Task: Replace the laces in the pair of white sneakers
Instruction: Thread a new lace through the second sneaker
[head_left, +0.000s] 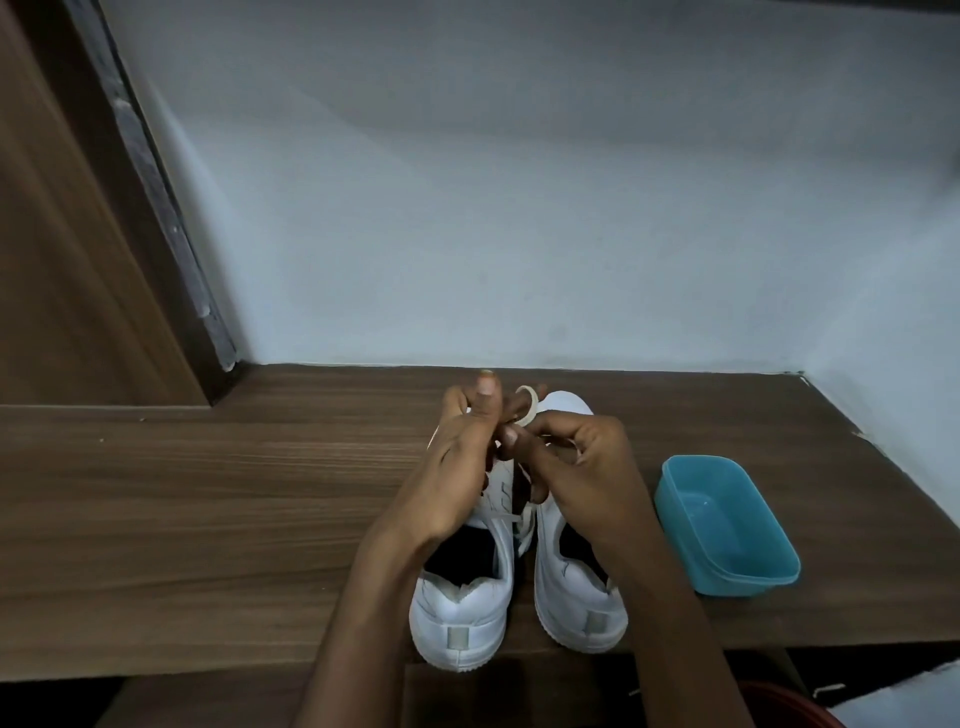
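Two white sneakers stand side by side on the brown wooden table (208, 499), heels toward me: the left sneaker (460, 618) and the right sneaker (579, 608). Both hands hover over their front halves. My left hand (462, 457) curls its fingers and pinches a white lace (530, 402), which forms a small loop above the shoes. My right hand (576, 457) pinches the same lace close beside it. More lace (522, 522) hangs between the two shoes. The eyelets are hidden under my hands.
A blue plastic tub (727, 525) sits on the table right of the sneakers. A pale wall rises behind the table, with a wooden door frame (156, 208) at the left. A red object (784, 706) shows below the table's front edge.
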